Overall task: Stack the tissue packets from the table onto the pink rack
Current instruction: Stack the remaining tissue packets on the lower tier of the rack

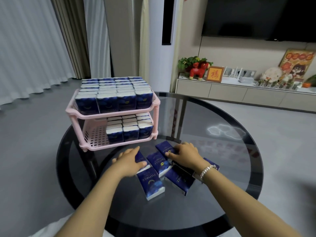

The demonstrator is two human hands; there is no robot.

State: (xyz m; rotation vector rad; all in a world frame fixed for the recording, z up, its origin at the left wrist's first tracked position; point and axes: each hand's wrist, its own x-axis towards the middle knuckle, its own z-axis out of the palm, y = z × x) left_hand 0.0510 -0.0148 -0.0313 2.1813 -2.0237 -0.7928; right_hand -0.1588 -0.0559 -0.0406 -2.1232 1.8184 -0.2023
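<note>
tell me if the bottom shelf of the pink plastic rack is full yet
Not full. The bottom shelf shows bare pink grid on its left; blue tissue packets fill only its right.

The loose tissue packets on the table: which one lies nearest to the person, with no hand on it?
The packet at the front of the group, just below the left hand. It lies flat and untouched, closer to the table's near edge than the others.

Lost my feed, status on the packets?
Left hand and right hand each flat on a table packet. Pink rack: top full, bottom left open. Nothing blocking.
</note>
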